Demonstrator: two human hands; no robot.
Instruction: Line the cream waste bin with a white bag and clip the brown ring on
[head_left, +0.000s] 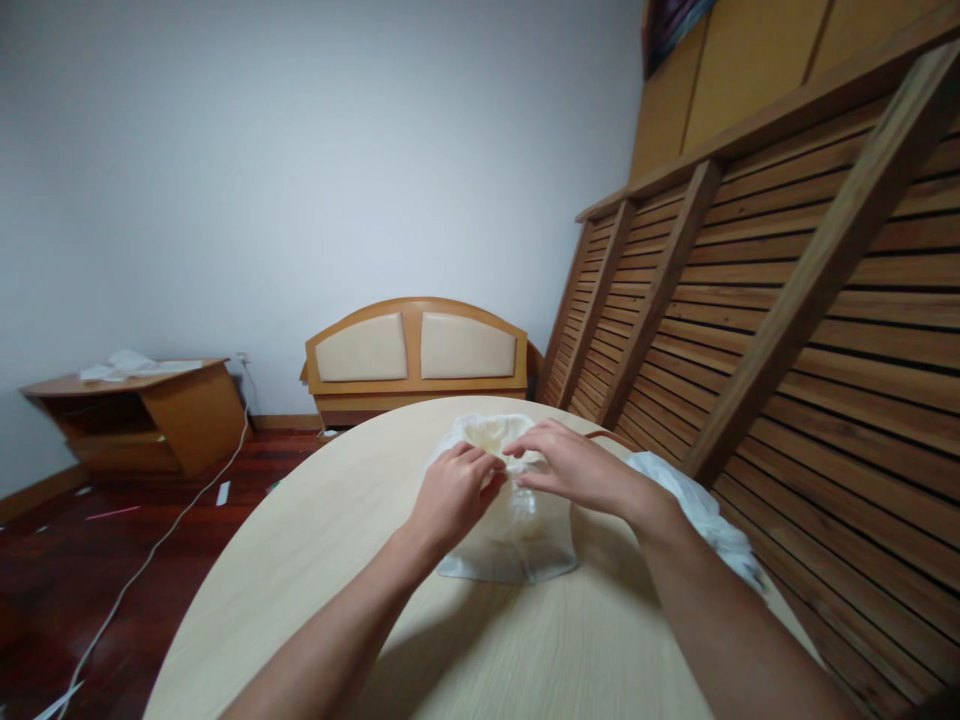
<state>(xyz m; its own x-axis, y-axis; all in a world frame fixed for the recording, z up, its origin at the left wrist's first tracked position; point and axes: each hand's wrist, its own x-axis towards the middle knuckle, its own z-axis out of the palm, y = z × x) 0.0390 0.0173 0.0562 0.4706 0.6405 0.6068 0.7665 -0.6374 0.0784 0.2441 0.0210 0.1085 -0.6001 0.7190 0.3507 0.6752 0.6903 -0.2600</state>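
On the table in front of me stands a translucent whitish plastic bag, its mouth at the top and its bottom spread on the tabletop. My left hand is closed at the near side of the mouth, thumb and fingers pinching the bag's edge. Just right of it, my right hand reaches over the mouth with curved fingers; a gap shows between thumb and forefinger. Its fingertips are close to the gathered edge. Pale yellowish material shows inside the mouth, too unclear to name.
The round pale wooden table carries a crumpled whitish plastic bag at its right edge. Slatted wooden panels lean along the right. Behind are a headboard and a low cabinet. A white cable crosses the floor.
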